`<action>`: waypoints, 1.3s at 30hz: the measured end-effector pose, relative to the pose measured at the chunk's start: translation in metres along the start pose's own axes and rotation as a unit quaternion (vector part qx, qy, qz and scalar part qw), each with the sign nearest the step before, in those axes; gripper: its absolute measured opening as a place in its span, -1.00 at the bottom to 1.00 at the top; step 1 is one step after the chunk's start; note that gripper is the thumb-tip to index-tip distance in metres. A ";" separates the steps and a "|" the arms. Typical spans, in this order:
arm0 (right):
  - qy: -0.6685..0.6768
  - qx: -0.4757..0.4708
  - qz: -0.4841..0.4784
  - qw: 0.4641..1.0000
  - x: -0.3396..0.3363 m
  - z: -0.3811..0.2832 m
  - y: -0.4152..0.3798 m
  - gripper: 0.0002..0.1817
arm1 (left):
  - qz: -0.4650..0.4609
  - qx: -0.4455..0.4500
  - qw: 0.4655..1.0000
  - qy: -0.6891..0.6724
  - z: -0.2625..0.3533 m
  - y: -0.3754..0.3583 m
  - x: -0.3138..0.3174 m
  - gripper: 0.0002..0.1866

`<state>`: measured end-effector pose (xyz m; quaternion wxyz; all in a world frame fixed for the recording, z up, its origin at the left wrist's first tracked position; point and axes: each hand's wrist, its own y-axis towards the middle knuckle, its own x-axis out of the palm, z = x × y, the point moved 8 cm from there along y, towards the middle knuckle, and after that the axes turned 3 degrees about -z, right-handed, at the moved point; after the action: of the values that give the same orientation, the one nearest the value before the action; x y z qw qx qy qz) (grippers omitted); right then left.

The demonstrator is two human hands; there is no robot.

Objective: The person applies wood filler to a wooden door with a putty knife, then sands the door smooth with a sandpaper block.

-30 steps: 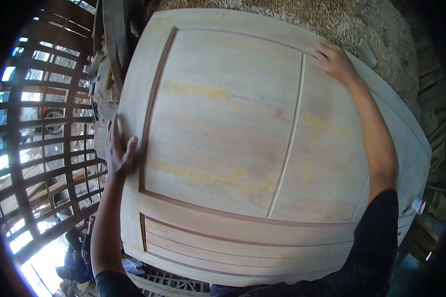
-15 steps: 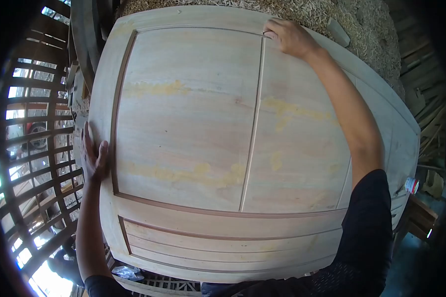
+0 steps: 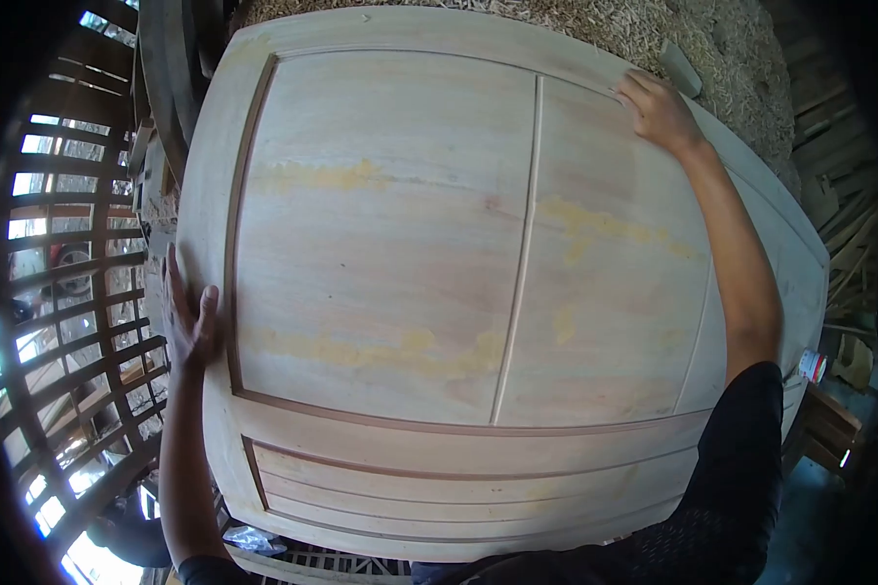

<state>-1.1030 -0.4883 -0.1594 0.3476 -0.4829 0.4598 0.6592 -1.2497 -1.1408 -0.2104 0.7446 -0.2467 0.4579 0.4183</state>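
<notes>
A large pale wooden panel [image 3: 380,263] with grooved frames and yellowish patches fills the middle of the view. My left hand [image 3: 191,317] rests on its left edge, fingers stretched out and thumb apart. Near the far edge, to the right of the vertical strip [image 3: 519,253], my right hand [image 3: 657,109] has its fingers pressed together at the groove of the frame. Whatever lies between those fingers, if anything, is too small to make out.
Wood shavings [image 3: 751,107] lie beyond the far edge, with a small wooden block [image 3: 680,68] beside the panel. A can [image 3: 812,366] stands at the right. A slatted wall [image 3: 59,283] is at the left; a plastic bag [image 3: 252,539] lies below.
My right hand has moved right along the far frame groove, away from the top of the vertical strip. My left hand stays at the left edge. The view has shifted slightly.
</notes>
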 end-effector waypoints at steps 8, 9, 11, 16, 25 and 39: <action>0.077 0.031 -0.045 0.996 0.077 -0.096 0.209 -0.72 | -0.006 0.016 1.000 0.006 0.012 -0.001 -0.004 0.00; 0.040 0.054 -0.138 0.988 0.086 -0.086 0.195 -0.63 | -0.011 0.013 1.000 0.014 0.009 -0.001 -0.004 -0.01; 0.052 -0.003 -0.018 0.999 0.039 -0.050 0.100 -0.63 | -0.002 0.012 1.000 -0.008 0.003 0.000 -0.001 -0.02; -0.042 0.047 -0.063 0.996 0.010 0.028 -0.033 -0.66 | -0.008 0.010 0.995 0.096 0.000 -0.002 -0.002 -0.03; 0.065 0.076 -0.023 0.995 0.024 -0.025 0.045 -0.76 | -0.022 0.005 1.000 -0.004 0.001 -0.006 0.001 -0.17; 0.055 0.074 -0.100 0.991 -0.016 0.026 -0.069 -0.82 | -0.038 0.022 0.999 0.010 -0.004 -0.003 0.009 -0.18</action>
<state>-1.0439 -0.4408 -0.1597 0.4205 -0.5349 0.4751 0.5580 -1.2473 -1.1415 -0.2198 0.7605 -0.2517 0.4645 0.3776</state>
